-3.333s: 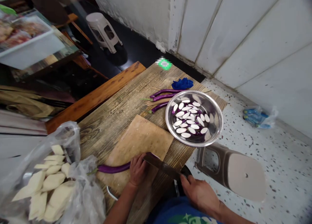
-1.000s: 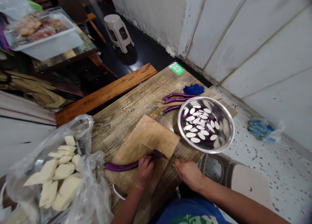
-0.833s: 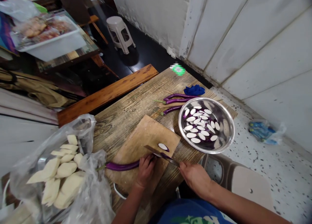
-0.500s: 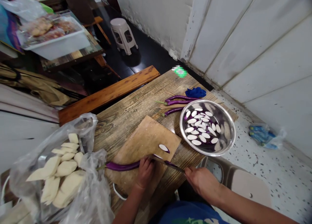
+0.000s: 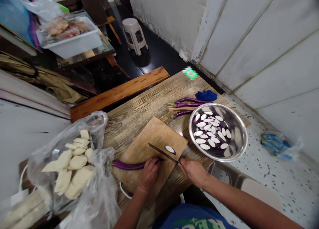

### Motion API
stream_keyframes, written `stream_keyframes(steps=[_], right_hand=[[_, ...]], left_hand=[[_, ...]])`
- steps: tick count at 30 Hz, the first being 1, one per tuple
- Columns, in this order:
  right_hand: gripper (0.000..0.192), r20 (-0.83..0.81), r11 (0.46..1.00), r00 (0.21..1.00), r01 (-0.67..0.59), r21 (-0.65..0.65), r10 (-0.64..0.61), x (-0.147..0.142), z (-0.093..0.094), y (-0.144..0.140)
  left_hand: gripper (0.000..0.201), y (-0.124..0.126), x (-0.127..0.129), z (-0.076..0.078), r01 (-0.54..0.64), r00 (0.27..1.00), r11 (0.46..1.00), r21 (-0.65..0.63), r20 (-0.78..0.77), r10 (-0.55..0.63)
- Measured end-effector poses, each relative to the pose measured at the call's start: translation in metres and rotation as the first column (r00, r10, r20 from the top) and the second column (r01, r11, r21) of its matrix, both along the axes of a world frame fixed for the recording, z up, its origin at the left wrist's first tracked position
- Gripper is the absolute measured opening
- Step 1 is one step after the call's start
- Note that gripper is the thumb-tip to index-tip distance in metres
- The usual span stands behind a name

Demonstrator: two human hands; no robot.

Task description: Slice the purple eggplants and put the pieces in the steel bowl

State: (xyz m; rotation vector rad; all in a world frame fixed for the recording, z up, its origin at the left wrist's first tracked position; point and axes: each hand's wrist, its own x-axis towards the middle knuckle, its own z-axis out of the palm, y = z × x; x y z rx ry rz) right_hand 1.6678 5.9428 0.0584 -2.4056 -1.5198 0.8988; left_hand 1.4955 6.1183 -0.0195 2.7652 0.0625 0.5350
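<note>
Left hand [image 5: 149,171] pressed closed on the purple eggplant [image 5: 128,165] across the cutting board [image 5: 139,149], low centre; right hand [image 5: 193,171] gripped the knife [image 5: 163,153]. Slicing seemed underway; the next cut would need fingertips tucked clear.

The left hand [image 5: 149,171] covers the eggplant's [image 5: 128,165] cut end beneath the knife [image 5: 163,152].

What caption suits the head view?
Left hand steadies a purple eggplant on the cutting board; right hand slices with a knife.
</note>
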Motion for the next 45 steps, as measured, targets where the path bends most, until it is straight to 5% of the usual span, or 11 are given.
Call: stream_keyframes(steps=[3, 11, 17, 27, 33, 45], right_hand=[[0.026, 0.033, 1.000, 0.999, 0.006, -0.024, -0.005, 0.001, 0.009, -0.010], [0.021, 0.061, 0.972, 0.972, -0.223, -0.069, 0.227, 0.001, 0.037, -0.027], [0.017, 0.075, 0.971, 0.968, -0.237, -0.033, 0.239, 0.007, 0.030, -0.031], [0.032, 0.021, 0.986, 0.987, -0.163, 0.024, 0.162, -0.005, -0.002, 0.024], [0.027, 0.032, 0.999, 0.999, -0.014, -0.039, 0.015, 0.002, 0.006, 0.013], [0.018, 0.150, 0.972, 0.962, -0.234, 0.027, 0.228, 0.003, 0.018, -0.031]], left_hand=[[0.026, -0.002, -0.004, 0.003, -0.061, 0.998, 0.996, 0.062, 0.036, 0.059], [0.017, -0.005, -0.004, 0.006, -0.118, 0.990, 0.990, 0.077, 0.092, 0.110], [0.017, -0.004, -0.006, 0.000, -0.102, 0.990, 0.994, 0.043, 0.104, 0.097], [0.024, 0.004, -0.020, -0.005, -0.087, 0.996, 0.996, 0.006, 0.028, 0.087], [0.032, 0.010, -0.031, -0.002, -0.251, 0.967, 0.959, 0.129, 0.080, 0.243], [0.022, -0.004, -0.001, 0.012, -0.079, 0.992, 0.997, -0.006, 0.103, 0.080]])
